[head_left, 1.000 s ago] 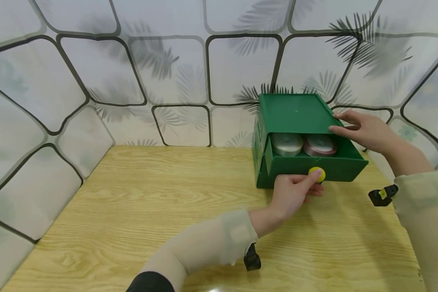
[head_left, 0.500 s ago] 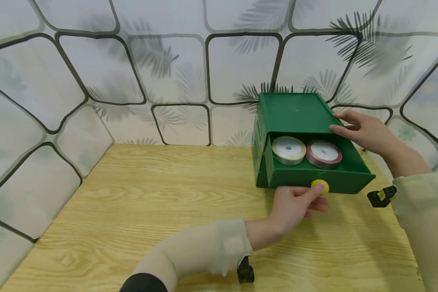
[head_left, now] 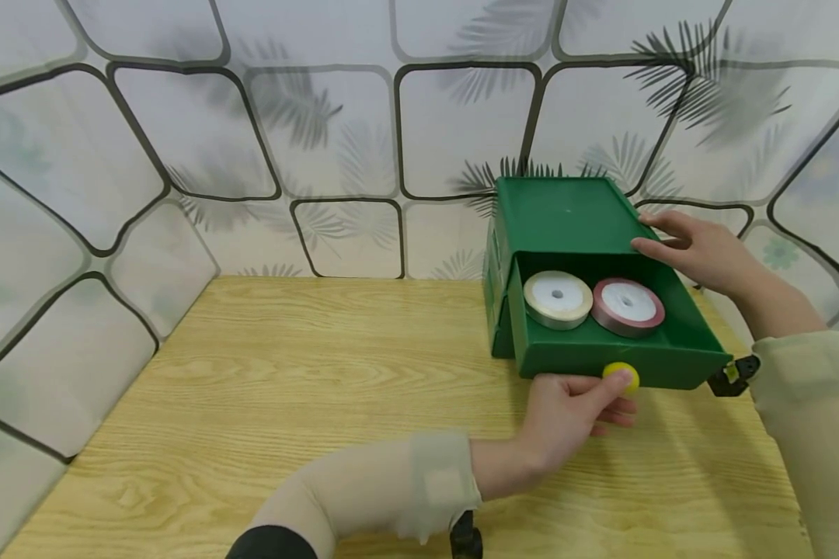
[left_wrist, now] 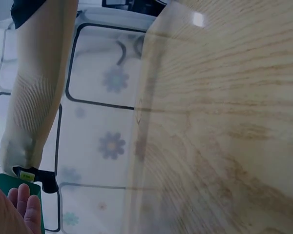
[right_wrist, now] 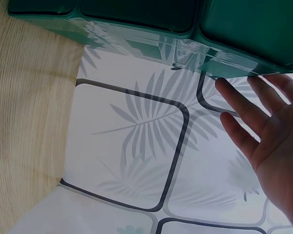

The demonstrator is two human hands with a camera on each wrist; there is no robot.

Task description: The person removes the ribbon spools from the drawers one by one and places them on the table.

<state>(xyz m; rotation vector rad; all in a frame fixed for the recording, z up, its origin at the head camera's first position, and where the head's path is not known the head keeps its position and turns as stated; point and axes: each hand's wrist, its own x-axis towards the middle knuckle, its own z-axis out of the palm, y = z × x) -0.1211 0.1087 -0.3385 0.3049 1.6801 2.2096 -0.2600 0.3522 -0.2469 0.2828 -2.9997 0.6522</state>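
Note:
A green drawer box (head_left: 566,213) stands at the right of the table, its green drawer (head_left: 587,361) pulled well out at the front. My left hand (head_left: 566,419) pinches the round yellow knob (head_left: 622,377) on the drawer front between thumb and fingers. Two ribbon spools lie flat in the drawer: a cream ribbon spool (head_left: 558,299) on the left and a pink ribbon spool (head_left: 628,307) beside it. My right hand (head_left: 702,248) rests with extended fingers on the box's top right edge; in the right wrist view its fingers (right_wrist: 241,100) spread along the box's side.
The wooden table (head_left: 287,388) stretches to the left of the box. Behind it and at its sides hangs a patterned covering (head_left: 342,155) with leaf prints. Black wrist cameras hang under both sleeves, the right camera (head_left: 732,376) close by the drawer's right corner.
My left hand has drawn the drawer farther out toward me by its knob. Both ribbon spools came forward with it and now show fully. The right hand stayed in place.

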